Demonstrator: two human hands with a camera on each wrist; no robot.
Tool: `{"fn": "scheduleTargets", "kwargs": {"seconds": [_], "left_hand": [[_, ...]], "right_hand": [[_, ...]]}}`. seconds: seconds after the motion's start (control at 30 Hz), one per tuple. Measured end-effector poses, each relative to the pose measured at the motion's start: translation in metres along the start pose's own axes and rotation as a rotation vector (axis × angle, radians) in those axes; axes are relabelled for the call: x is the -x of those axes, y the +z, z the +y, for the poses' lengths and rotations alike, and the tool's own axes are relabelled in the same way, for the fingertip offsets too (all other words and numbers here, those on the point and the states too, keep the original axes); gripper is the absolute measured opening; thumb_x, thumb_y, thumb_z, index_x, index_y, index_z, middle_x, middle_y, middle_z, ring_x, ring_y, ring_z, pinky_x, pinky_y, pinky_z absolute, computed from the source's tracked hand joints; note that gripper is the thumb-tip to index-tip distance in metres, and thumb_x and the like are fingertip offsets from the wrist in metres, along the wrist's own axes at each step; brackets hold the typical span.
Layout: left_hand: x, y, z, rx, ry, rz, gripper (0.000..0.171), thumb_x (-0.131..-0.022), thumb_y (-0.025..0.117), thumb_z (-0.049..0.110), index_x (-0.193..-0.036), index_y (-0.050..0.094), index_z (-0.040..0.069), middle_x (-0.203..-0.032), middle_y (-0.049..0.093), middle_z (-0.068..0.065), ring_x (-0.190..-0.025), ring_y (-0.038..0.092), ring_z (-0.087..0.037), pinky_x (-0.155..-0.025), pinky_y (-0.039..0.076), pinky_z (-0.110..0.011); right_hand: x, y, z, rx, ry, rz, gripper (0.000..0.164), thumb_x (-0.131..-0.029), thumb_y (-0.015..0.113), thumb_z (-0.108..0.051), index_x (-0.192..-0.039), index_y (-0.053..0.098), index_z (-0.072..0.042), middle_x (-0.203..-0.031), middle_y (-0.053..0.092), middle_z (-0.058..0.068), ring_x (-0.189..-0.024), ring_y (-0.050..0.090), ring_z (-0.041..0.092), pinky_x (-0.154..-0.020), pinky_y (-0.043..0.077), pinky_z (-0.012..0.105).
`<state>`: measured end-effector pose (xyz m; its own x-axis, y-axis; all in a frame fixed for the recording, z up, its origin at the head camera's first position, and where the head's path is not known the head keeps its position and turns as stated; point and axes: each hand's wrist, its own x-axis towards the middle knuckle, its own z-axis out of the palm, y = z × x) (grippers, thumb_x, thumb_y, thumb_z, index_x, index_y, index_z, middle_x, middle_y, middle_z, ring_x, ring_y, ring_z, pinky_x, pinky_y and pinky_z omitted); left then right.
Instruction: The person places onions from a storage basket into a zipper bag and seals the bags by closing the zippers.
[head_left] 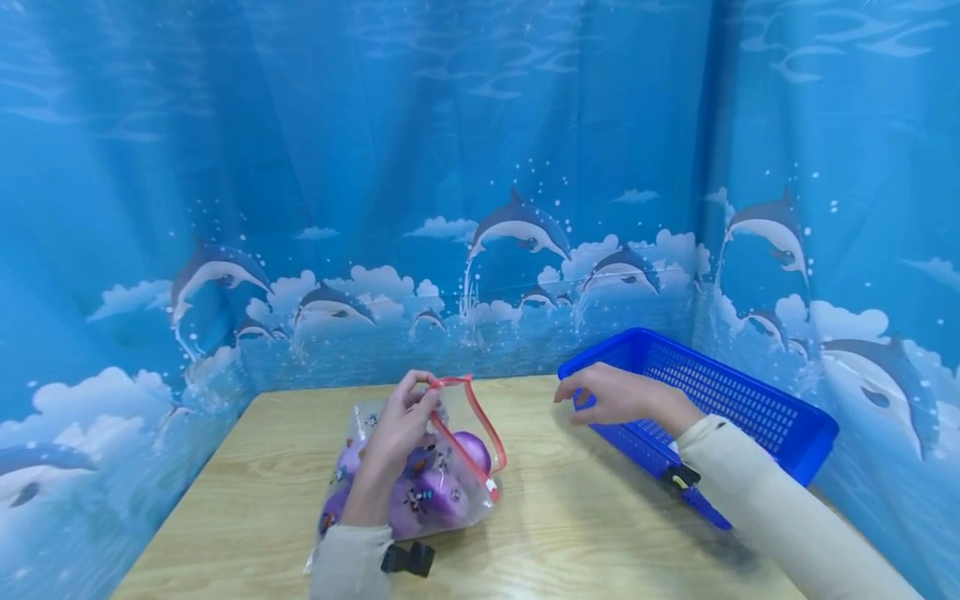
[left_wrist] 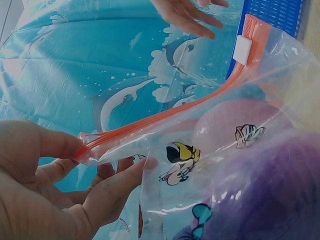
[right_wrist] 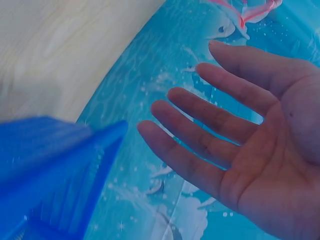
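Note:
A clear zip bag [head_left: 480, 492] with a red zipper edge, a white slider and cartoon prints stands on the table, its mouth spread apart. Inside it are several purple ball-like things [head_left: 442, 493]; their exact kind is blurred by the plastic. My left hand [head_left: 401, 429] pinches the zipper edge at one corner, thumb and fingers on the red strip [left_wrist: 150, 120]. My right hand [head_left: 618, 396] is in the air over the near left rim of a blue plastic basket [head_left: 813, 429]. In the right wrist view its fingers [right_wrist: 200, 135] are spread and nothing lies in the palm.
The light wood table [head_left: 555, 533] carries both bag and basket, with the basket at the right edge, slanted. A blue curtain [head_left: 420, 208] printed with dolphins closes off the back and both sides. The right forearm passes in front of the basket's near side.

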<state>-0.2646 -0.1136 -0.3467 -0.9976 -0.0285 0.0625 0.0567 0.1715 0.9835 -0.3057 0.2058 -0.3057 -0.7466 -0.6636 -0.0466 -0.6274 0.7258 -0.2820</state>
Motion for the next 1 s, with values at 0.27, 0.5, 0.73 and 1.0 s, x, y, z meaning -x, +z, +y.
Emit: {"fn": "scheduleTargets", "kwargs": {"seconds": [0.27,0.5,0.73,1.0], "left_hand": [[0.000,0.001,0.000,-0.010,-0.011,0.001,0.013,-0.110,0.051,0.022,-0.119,0.056,0.015,-0.109,0.063,-0.016,-0.085,0.059,-0.019,-0.064,0.056,-0.027],[0.000,0.001,0.000,-0.012,-0.014,-0.002,0.013,-0.110,0.051,0.023,-0.119,0.056,0.015,-0.112,0.064,-0.018,-0.085,0.059,-0.019,-0.064,0.056,-0.028],[0.001,0.000,0.000,-0.014,-0.018,-0.008,0.015,-0.110,0.051,0.025,-0.120,0.056,0.015,-0.111,0.064,-0.016,-0.088,0.060,-0.021,-0.066,0.058,-0.029],[0.002,0.000,0.002,-0.010,-0.023,-0.009,0.016,-0.110,0.051,0.026,-0.121,0.056,0.016,-0.113,0.063,-0.014,-0.094,0.061,-0.024,-0.070,0.060,-0.032]], "right_hand": [[0.017,-0.014,0.021,-0.010,0.039,-0.004,0.034,-0.097,0.071,-0.019,-0.129,0.069,-0.007,-0.131,0.070,0.015,-0.112,0.071,0.035,-0.090,0.064,0.038],[0.027,-0.019,0.034,0.003,0.065,0.001,0.034,-0.096,0.072,-0.017,-0.128,0.070,-0.003,-0.128,0.072,0.017,-0.108,0.072,0.033,-0.088,0.065,0.039],[0.030,-0.016,0.044,0.005,0.089,-0.017,0.035,-0.096,0.073,-0.020,-0.128,0.070,-0.004,-0.126,0.072,0.016,-0.111,0.071,0.036,-0.092,0.063,0.046],[0.036,-0.019,0.056,-0.004,0.170,-0.058,0.033,-0.095,0.074,-0.020,-0.126,0.070,-0.008,-0.125,0.072,0.016,-0.112,0.070,0.036,-0.091,0.063,0.046]]}}
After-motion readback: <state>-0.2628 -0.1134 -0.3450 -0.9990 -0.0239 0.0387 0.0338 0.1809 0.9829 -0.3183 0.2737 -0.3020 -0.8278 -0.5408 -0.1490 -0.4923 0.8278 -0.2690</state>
